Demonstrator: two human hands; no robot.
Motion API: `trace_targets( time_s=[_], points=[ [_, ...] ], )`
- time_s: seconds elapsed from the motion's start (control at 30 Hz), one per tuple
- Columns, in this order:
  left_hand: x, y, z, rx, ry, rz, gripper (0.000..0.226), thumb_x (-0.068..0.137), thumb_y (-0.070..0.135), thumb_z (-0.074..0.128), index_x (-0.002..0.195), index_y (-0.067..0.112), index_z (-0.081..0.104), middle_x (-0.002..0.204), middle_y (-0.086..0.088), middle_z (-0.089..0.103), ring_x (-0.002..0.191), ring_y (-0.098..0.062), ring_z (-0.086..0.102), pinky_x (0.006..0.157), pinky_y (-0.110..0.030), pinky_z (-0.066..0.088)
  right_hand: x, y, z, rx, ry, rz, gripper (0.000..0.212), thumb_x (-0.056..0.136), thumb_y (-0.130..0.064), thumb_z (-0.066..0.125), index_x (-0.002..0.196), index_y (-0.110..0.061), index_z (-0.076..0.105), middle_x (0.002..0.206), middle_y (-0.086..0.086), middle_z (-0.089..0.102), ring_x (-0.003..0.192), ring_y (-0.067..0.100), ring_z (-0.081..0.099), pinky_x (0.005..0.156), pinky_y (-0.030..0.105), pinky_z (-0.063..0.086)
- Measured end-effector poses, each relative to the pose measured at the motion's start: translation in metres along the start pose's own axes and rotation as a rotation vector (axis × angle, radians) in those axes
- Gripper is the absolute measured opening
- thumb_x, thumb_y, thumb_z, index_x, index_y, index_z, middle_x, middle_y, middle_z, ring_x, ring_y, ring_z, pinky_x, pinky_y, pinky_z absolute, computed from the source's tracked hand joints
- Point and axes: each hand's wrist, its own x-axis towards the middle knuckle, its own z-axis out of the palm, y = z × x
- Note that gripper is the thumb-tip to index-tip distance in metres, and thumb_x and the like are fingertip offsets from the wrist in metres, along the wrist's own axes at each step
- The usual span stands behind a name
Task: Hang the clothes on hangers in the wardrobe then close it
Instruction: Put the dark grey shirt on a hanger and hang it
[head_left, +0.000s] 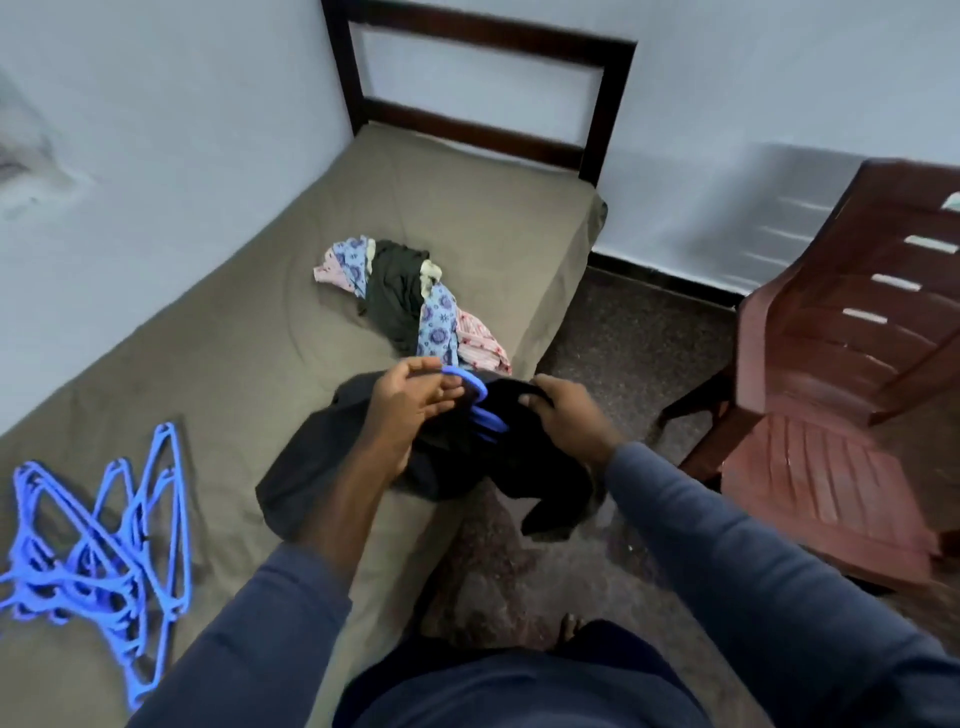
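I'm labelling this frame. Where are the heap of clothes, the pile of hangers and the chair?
heap of clothes (397, 296): head view, on the dark garment at its middle.
pile of hangers (98, 584): head view, on the tangled blue bars.
chair (831, 467): head view, on its slatted seat.

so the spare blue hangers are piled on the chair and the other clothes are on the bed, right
No: the head view shows the spare blue hangers on the bed, not the chair. The other clothes are indeed on the bed.
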Motion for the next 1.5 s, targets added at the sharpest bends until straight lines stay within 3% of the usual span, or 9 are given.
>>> trace_targets(
  time_s=[0.3,0.53,0.77,0.87,1.03,1.13,1.23,1.33,1.5],
  points=[
    [0.005,0.042,0.046,-0.186,-0.107,-0.18,0.009,0.091,0.007,0.055,0.084,0.011,0.058,0.082,-0.01,0.058,0.072,-0.02,0.06,0.073,-0.031,0.053,0.007,-0.048,-0.015,-0.051,0.049,-0.028,0.025,0.095,-0.009,0.054,0.119,-0.009,0.061,0.115,0.016,0.068,0.108,0.033,0.061,0.092,0.038,0.047],
    [-0.014,0.108,0.054,-0.415,-0.168,-0.172,0.009,0.092,0.011,0.051,0.089,0.003,0.053,0.089,-0.014,0.052,0.087,-0.039,0.063,0.092,-0.049,0.051,-0.015,-0.069,-0.031,-0.178,-0.074,-0.008,0.045,0.092,-0.028,0.066,0.133,-0.016,0.052,0.127,0.008,0.063,0.115,0.027,0.06,0.099,0.036,0.046],
    [-0.037,0.182,0.053,-0.532,-0.368,0.011,0.014,0.09,0.008,0.048,0.102,0.001,0.053,0.101,-0.029,0.057,0.085,-0.038,0.07,0.084,-0.042,0.059,-0.007,-0.15,-0.083,0.18,0.331,-0.26,0.023,0.097,-0.009,0.06,0.119,-0.01,0.068,0.111,-0.001,0.069,0.098,0.004,0.061,0.092,0.015,0.046],
    [-0.041,0.212,0.043,-0.474,-0.396,0.122,0.013,0.09,-0.002,0.047,0.1,-0.001,0.055,0.097,-0.026,0.059,0.096,-0.039,0.066,0.085,-0.036,0.059,-0.005,-0.185,-0.104,0.173,0.29,-0.332,0.028,0.092,-0.015,0.066,0.119,-0.02,0.062,0.101,0.005,0.073,0.089,0.02,0.068,0.087,0.034,0.055],
    [-0.056,0.245,0.04,-0.38,-0.352,0.267,0.018,0.091,-0.012,0.046,0.106,-0.005,0.053,0.084,-0.024,0.063,0.08,-0.031,0.072,0.072,-0.028,0.061,0.001,-0.236,-0.11,0.165,0.338,-0.448,0.012,0.093,-0.019,0.066,0.096,-0.031,0.066,0.086,-0.01,0.07,0.081,0.007,0.066,0.079,0.029,0.053],
    [-0.056,0.259,0.019,-0.136,-0.236,0.416,0.018,0.093,-0.002,0.056,0.111,0.002,0.057,0.096,-0.022,0.068,0.08,-0.024,0.072,0.08,-0.03,0.06,0.009,-0.252,-0.13,0.12,0.362,-0.421,0.009,0.094,-0.022,0.065,0.086,-0.024,0.068,0.077,-0.001,0.07,0.07,0.015,0.062,0.073,0.035,0.051],
    [-0.04,0.272,-0.032,0.678,0.059,0.769,0.046,0.086,0.019,0.072,0.129,0.017,0.056,0.125,-0.002,0.062,0.108,-0.01,0.061,0.1,-0.028,0.048,0.009,-0.269,-0.167,0.097,0.35,-0.381,0.016,0.093,-0.021,0.065,0.08,-0.013,0.061,0.082,0.016,0.07,0.076,0.03,0.067,0.076,0.047,0.055],
    [-0.024,0.272,-0.081,1.252,0.061,0.735,0.08,0.079,0.034,0.077,0.147,0.021,0.037,0.149,-0.003,0.043,0.132,-0.021,0.045,0.11,-0.036,0.038,0.004,-0.288,-0.209,0.058,0.393,-0.394,0.018,0.098,-0.021,0.059,0.089,-0.005,0.058,0.085,0.02,0.067,0.074,0.029,0.062,0.075,0.044,0.052],
    [-0.005,0.265,-0.083,1.214,0.238,0.763,0.031,0.092,0.013,0.054,0.123,0.012,0.055,0.119,-0.016,0.065,0.106,-0.034,0.061,0.091,-0.042,0.05,-0.006,-0.315,-0.252,0.035,0.42,-0.413,0.023,0.103,-0.032,0.047,0.093,-0.012,0.053,0.082,0.004,0.065,0.07,0.016,0.059,0.067,0.036,0.045]
  ],
)
